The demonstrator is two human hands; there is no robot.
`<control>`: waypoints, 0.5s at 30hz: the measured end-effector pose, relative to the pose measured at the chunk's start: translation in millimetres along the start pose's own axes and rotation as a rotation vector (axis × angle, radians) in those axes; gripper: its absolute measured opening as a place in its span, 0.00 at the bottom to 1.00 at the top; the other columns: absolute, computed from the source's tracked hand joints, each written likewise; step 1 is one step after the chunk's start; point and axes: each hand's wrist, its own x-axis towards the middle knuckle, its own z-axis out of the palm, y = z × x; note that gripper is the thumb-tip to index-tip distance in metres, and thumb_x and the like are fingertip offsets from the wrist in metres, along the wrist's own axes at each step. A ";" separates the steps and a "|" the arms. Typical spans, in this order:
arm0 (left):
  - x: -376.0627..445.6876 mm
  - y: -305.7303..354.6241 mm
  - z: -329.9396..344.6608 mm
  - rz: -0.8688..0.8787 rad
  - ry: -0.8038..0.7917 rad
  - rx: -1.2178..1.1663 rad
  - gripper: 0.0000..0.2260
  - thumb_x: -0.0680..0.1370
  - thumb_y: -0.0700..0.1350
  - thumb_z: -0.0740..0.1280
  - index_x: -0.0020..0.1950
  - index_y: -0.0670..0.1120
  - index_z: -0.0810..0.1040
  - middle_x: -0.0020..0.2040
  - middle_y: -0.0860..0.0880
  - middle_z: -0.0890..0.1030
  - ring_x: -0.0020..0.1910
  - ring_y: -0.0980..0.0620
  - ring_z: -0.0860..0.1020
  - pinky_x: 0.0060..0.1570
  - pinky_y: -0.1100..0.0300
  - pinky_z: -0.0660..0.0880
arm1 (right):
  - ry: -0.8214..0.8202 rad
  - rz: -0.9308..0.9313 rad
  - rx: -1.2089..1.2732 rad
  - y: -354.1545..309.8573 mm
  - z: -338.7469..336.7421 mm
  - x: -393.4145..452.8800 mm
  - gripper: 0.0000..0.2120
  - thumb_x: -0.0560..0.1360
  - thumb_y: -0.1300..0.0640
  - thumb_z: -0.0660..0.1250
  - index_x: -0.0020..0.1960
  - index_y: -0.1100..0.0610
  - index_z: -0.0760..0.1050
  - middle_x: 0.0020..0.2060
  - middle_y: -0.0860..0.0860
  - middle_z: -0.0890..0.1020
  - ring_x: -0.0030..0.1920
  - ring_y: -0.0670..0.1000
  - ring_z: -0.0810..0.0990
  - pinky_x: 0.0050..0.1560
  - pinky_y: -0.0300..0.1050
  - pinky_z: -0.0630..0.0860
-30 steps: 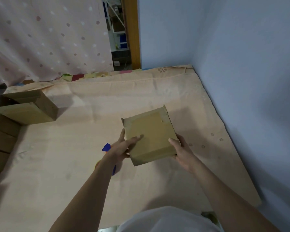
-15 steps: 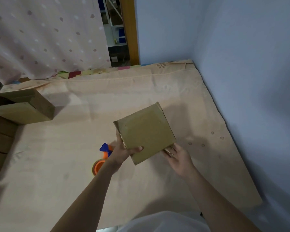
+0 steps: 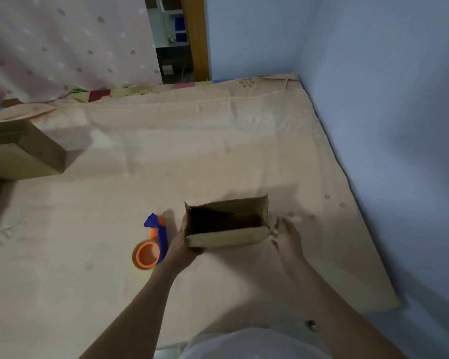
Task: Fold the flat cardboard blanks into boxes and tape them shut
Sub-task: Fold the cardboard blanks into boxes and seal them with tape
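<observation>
L hand [image 3: 183, 246] grips cardboard box [image 3: 226, 238] at its near-left corner, open end up (dark inside); R hand [image 3: 287, 235] loose, blurred, fingers spread beside box. Tape dispenser [image 3: 151, 248] nearby.

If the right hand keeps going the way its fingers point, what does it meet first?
Likely the right side wall of the open box: the right hand is blurred, close beside it, though depth is unclear.

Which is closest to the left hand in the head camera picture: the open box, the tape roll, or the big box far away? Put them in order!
1. Open box: the left hand grips its left corner.
2. Tape dispenser: just left of that hand.
3. Big cardboard box: far at the left edge.
</observation>
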 end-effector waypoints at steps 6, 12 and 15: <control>7.1 -8.5 -1.9 -0.035 -0.014 0.010 0.22 0.70 0.34 0.76 0.61 0.41 0.74 0.48 0.50 0.79 0.48 0.58 0.79 0.41 0.67 0.77 | -0.175 -0.591 -0.649 -67.4 12.5 -19.6 0.29 0.77 0.51 0.72 0.71 0.40 0.61 0.64 0.42 0.71 0.62 0.44 0.73 0.60 0.44 0.72; 12.0 -4.0 -26.1 -0.092 -0.190 0.142 0.41 0.72 0.29 0.69 0.79 0.52 0.57 0.63 0.51 0.72 0.61 0.54 0.73 0.53 0.73 0.72 | -0.115 -0.708 -0.965 -56.9 20.4 -17.7 0.10 0.77 0.56 0.71 0.55 0.51 0.72 0.72 0.52 0.66 0.56 0.56 0.79 0.55 0.48 0.75; 8.8 -9.6 -48.0 -0.161 -0.240 -0.130 0.34 0.77 0.27 0.58 0.77 0.56 0.65 0.69 0.50 0.75 0.64 0.49 0.77 0.62 0.55 0.76 | -0.211 -0.577 -1.060 -61.3 21.1 -18.3 0.29 0.75 0.47 0.73 0.74 0.48 0.69 0.80 0.51 0.50 0.71 0.57 0.72 0.70 0.48 0.70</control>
